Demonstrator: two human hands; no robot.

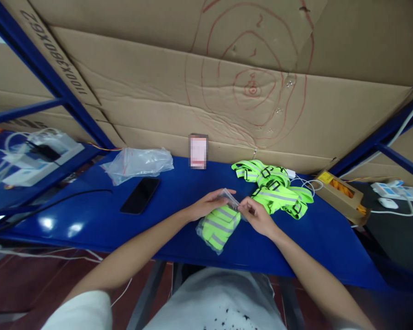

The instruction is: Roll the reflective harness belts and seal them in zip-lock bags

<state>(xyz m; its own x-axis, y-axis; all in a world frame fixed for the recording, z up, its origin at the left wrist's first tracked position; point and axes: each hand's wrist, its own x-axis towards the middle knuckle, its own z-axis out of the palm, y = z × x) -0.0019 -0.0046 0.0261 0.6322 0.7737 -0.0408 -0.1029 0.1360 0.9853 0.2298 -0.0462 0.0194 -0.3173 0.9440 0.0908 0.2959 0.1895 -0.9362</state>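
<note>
Now my fingers (227,195) pinch the open top of a clear bag (216,228), both sets pressed together on the thin plastic. My left hand (209,204) grips the mouth from the left, and my right hand (258,216) nips it from the right, so the two hands almost touch above the bag. I see folded green straps (220,224) with grey bands packed inside. The bag lies on the blue worktop (179,201), near its front edge, just in front of me.

Just beyond my right hand sits a loose pile of straps (275,188). Right of that pile lies a cardboard box (340,195) with orange contents. To the left of my hands rests a black phone (140,195), and behind it a heap of empty bags (137,164). A small card (198,151) leans against the cardboard wall (158,91) at the back.
</note>
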